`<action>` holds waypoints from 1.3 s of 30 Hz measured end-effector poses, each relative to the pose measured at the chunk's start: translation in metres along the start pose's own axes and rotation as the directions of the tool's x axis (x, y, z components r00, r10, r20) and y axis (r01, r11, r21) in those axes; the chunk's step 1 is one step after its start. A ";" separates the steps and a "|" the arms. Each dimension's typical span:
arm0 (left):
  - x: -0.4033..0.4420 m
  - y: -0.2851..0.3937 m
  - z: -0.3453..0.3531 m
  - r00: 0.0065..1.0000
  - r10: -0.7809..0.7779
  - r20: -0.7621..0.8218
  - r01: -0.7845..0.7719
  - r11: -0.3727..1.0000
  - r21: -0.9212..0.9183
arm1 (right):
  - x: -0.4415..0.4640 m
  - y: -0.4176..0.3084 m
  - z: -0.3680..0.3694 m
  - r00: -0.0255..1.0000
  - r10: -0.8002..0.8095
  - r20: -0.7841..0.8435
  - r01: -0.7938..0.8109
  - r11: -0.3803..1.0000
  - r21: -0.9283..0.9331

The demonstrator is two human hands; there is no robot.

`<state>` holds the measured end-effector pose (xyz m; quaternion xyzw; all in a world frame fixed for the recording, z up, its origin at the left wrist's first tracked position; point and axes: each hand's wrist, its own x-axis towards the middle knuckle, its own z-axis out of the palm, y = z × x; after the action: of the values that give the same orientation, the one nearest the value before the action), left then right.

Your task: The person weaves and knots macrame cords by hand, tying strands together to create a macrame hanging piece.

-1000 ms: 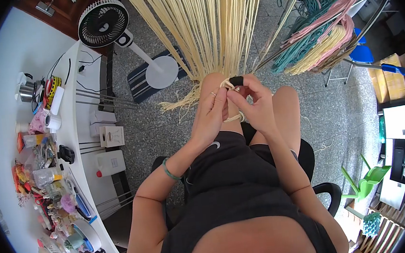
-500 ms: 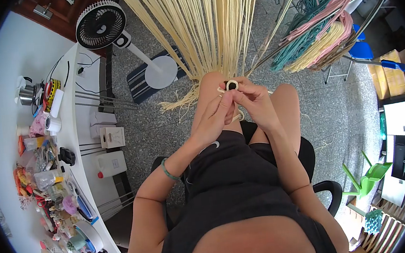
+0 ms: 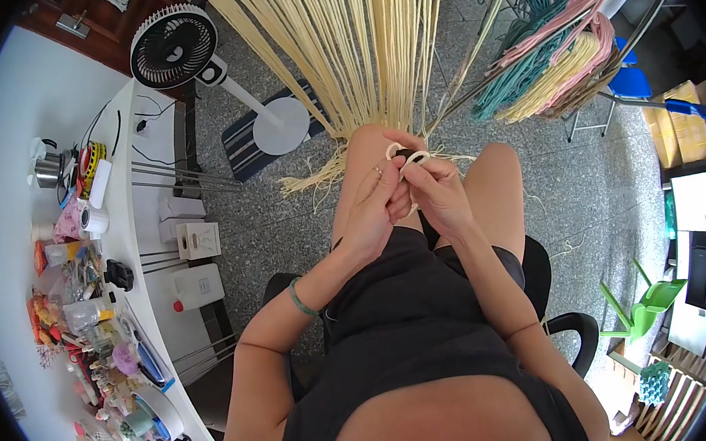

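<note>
Over my lap, both hands meet at a cream cord (image 3: 420, 157) that forms two small loops around a small dark piece (image 3: 403, 154), whose kind I cannot make out. My left hand (image 3: 375, 208), with a ring on a finger and a green bangle (image 3: 297, 299) on the wrist, is closed and pinches the cord from the left. From the right, my right hand (image 3: 441, 195) pinches it too, thumb near the right loop. The fingers partly hide the cord. Beyond my knees hangs a wide curtain of cream cords (image 3: 347, 53), their loose ends bunched on the floor.
A white table (image 3: 127, 249) crowded with craft supplies runs along the left. A fan (image 3: 179, 51) stands ahead to the left. Teal, pink and cream yarn hanks (image 3: 557, 60) hang on a metal rack at right. A green chair (image 3: 646, 304) stands farther right.
The single upright loop at my fingertips now shows as two loops spread apart around the dark piece. My hands have shifted slightly, with the right fingers reaching over the top.
</note>
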<state>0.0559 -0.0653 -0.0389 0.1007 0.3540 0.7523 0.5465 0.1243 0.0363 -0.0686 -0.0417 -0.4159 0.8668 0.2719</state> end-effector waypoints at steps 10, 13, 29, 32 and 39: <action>0.003 -0.007 -0.010 0.989 0.145 -0.013 -0.142 0.981 0.133 | 0.000 -0.001 -0.004 0.995 -0.025 0.096 0.032 0.997 -0.072; 0.003 -0.009 -0.005 0.978 0.180 -0.105 -0.160 0.973 0.168 | 0.001 -0.004 -0.001 0.997 -0.007 0.081 0.017 0.992 -0.125; 0.020 0.016 -0.029 0.885 0.417 -0.208 -0.334 0.879 0.340 | -0.001 -0.020 -0.006 0.947 0.238 -0.215 -0.254 0.966 -0.050; 0.014 0.013 -0.017 0.888 0.454 -0.071 -0.352 0.772 0.530 | 0.001 -0.017 -0.007 0.962 0.218 -0.166 -0.233 0.969 -0.078; 0.006 0.016 -0.010 0.911 0.404 0.085 -0.346 0.634 0.691 | 0.008 -0.027 -0.001 0.996 0.089 0.000 -0.085 0.959 -0.271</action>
<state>0.0359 -0.0666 -0.0369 0.3394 0.6011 0.6647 0.2858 0.1295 0.0548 -0.0477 -0.0916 -0.5297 0.8133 0.2229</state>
